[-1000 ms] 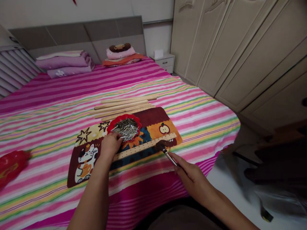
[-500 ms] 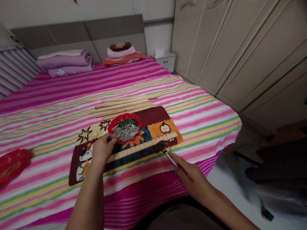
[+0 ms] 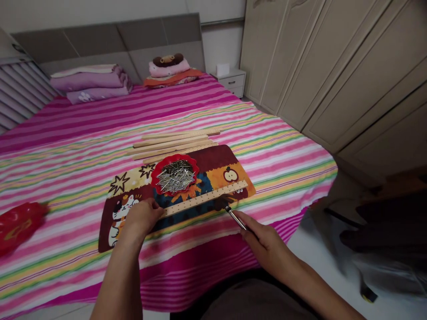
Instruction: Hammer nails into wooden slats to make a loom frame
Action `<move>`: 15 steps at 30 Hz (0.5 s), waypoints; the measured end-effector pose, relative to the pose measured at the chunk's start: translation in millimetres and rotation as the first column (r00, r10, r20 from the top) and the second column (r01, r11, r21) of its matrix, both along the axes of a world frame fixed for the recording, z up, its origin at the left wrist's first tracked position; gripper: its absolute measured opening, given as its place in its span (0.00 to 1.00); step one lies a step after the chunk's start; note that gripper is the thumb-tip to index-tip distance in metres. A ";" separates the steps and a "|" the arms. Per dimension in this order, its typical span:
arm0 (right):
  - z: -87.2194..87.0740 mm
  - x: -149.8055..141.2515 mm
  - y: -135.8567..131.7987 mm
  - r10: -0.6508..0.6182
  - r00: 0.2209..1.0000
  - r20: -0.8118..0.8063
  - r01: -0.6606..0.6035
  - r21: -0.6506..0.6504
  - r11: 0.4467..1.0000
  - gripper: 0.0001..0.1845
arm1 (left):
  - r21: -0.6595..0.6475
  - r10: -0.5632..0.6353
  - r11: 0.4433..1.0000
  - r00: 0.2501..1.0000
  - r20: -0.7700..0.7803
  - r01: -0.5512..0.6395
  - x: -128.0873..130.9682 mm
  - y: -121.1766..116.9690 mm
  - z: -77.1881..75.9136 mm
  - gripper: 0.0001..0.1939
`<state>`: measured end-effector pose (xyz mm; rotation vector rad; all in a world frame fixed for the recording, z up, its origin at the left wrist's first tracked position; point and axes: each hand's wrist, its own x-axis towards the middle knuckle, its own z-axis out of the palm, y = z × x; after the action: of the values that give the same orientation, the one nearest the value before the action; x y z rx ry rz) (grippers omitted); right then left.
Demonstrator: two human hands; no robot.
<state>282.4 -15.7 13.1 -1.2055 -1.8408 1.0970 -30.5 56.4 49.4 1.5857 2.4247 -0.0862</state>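
Note:
A light wooden strip (image 3: pixel 203 197) with rows of small holes and several nails standing in it lies across a patterned mat (image 3: pixel 213 158). At its left end, my left hand (image 3: pixel 143 217) is closed in a pinch against the wood. What is between the fingertips is too small to make out. My right hand (image 3: pixel 263 235) grips a hammer (image 3: pixel 236 218) with a shiny metal shaft. Its dark head is low beside the strip's near edge, blurred against the mat. Just beyond the strip sits a scalloped red bowl (image 3: pixel 153 178) heaped with silvery nails (image 3: pixel 176 177).
Behind the bowl, several more wooden strips (image 3: pixel 175 144) lie on the striped bedspread (image 3: pixel 276 164). A red dish-like object (image 3: pixel 20 226) is at far left. Folded bedding (image 3: pixel 90 84) is stacked by the headboard (image 3: pixel 96 44). Wardrobe doors (image 3: pixel 333 66) line the right side.
My left hand has moved down from beside the bowl to the left end of the strip. My right hand and the hammer are nearly where they were. The view has shifted slightly.

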 end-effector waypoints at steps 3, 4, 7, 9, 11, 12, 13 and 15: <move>-1.3 -1.0 -0.7 0.000 1.000 0.005 0.000 -0.005 1.000 0.25 | 0.077 0.026 0.997 0.999 0.043 -0.029 6.3 1.2 -4.8 0.05; -1.8 -1.3 -0.8 0.002 1.000 0.007 -0.002 -0.003 1.000 0.25 | 0.106 0.043 0.993 0.996 0.076 -0.051 8.6 0.9 -5.8 0.05; -3.1 -2.4 -0.6 0.011 1.000 0.003 -0.011 0.013 1.000 0.25 | 0.197 0.100 0.970 0.970 0.219 -0.145 12.1 -2.4 -11.0 0.05; -3.7 -3.0 -0.6 0.024 1.000 -0.007 -0.023 0.022 0.999 0.25 | 0.238 0.131 0.945 0.926 0.355 -0.225 10.1 -6.4 -18.5 0.06; -3.9 -3.3 -0.8 0.032 0.999 -0.010 -0.032 0.022 0.999 0.25 | 0.244 0.144 0.922 0.851 0.505 -0.300 5.8 -10.6 -28.3 0.09; -4.0 -3.3 -0.8 0.034 0.999 -0.009 -0.034 0.022 0.999 0.25 | 0.238 0.142 0.914 0.808 0.572 -0.328 3.9 -12.4 -33.4 0.10; -3.9 -3.4 -0.7 0.035 0.999 -0.007 -0.034 0.024 0.999 0.25 | 0.236 0.134 0.905 0.763 0.633 -0.355 2.7 -13.7 -38.3 0.11; -3.3 -3.6 0.0 0.036 0.999 -0.006 -0.036 0.026 0.999 0.25 | 0.241 0.105 0.879 0.660 0.744 -0.412 3.9 -14.4 -46.8 0.14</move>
<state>278.7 -15.8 9.7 -1.1572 -1.8731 1.0926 -26.6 42.0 2.6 1.0426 2.0364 0.9596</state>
